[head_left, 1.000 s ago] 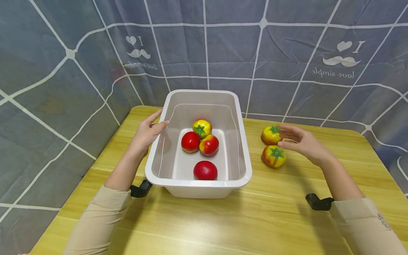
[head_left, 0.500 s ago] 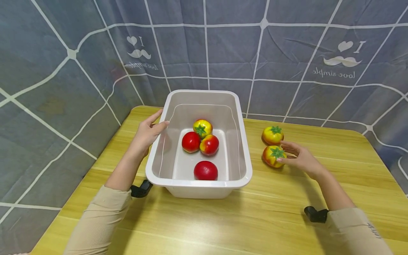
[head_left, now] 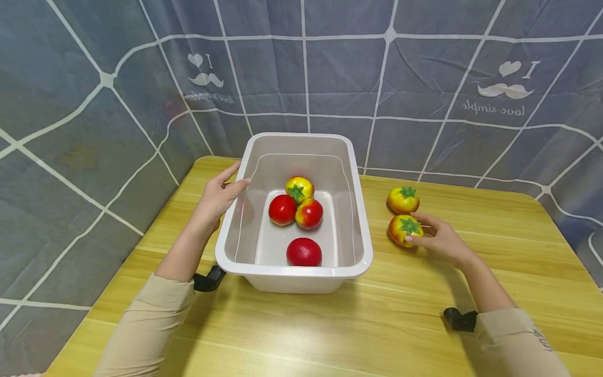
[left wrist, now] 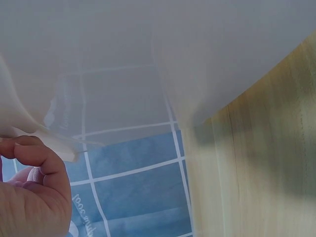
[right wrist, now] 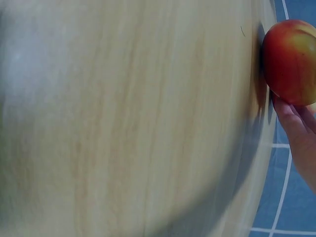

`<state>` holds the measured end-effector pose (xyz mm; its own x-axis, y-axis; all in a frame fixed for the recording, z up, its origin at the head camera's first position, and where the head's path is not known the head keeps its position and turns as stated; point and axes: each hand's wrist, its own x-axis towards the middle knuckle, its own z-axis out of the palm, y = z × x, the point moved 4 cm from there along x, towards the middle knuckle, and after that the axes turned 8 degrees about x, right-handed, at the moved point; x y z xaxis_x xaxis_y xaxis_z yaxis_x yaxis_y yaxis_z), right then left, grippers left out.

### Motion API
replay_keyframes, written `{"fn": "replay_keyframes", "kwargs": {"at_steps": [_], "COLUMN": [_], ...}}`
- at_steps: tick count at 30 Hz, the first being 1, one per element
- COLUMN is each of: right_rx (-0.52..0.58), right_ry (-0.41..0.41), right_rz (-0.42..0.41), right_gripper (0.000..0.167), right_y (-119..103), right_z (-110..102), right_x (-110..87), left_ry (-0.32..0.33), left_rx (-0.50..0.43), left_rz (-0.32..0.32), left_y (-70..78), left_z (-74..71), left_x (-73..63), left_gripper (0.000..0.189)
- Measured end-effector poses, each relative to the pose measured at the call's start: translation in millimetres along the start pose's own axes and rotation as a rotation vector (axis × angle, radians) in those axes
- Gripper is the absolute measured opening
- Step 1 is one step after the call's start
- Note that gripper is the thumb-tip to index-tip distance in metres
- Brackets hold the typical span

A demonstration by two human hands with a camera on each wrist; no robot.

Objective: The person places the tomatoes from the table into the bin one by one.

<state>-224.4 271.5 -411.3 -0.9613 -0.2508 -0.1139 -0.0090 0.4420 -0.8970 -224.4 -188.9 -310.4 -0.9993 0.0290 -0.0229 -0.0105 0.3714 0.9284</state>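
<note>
My left hand (head_left: 218, 199) grips the left rim of a light grey plastic basin (head_left: 301, 270), thumb over the edge; the left wrist view shows its curled fingers (left wrist: 49, 170) beneath the rim. At right, my right hand (head_left: 443, 240) pinches the nearer red-and-yellow toy tomato (head_left: 405, 231), thumb in front and fingers behind. That tomato (right wrist: 291, 61) still sits on the table in the right wrist view. Just behind it lies another yellow toy tomato (head_left: 402, 200) with a green leafy top.
Inside the basin are a yellow-red toy tomato (head_left: 300, 188), a red round fruit (head_left: 282, 210), a red-yellow fruit (head_left: 309, 214) and a dark red fruit (head_left: 303, 252). The wooden table (head_left: 400, 324) meets a grey-blue tile-patterned curtain (head_left: 339, 68) at the back and left.
My right hand has moved from beside the farther toy tomato towards me and closed its thumb and fingers around the nearer one. The left hand and the basin have stayed in place.
</note>
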Motion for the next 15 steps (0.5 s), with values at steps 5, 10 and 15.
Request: {"fn": "replay_keyframes", "kwargs": {"at_steps": [5,10,15], "right_rx": [-0.002,0.009,0.04], "right_ry": [0.0,-0.003,-0.012], "right_rz": [0.014,0.021,0.031], "right_gripper": [0.071,0.071,0.072], "right_y": [-1.9,-8.1,-17.2], "right_z": [-0.4,-2.2,-4.8], "right_x": [0.3,-0.2,1.3], "left_ry": [0.0,0.002,0.001], "left_rx": [-0.003,-0.003,0.005], "left_rz": [-0.007,-0.009,-0.004], "left_y": [-2.0,-2.2,-1.8], "left_z": [-1.2,-0.1,0.0], "left_x": [1.2,2.4,1.9], "left_gripper": [0.063,0.062,0.062]}}
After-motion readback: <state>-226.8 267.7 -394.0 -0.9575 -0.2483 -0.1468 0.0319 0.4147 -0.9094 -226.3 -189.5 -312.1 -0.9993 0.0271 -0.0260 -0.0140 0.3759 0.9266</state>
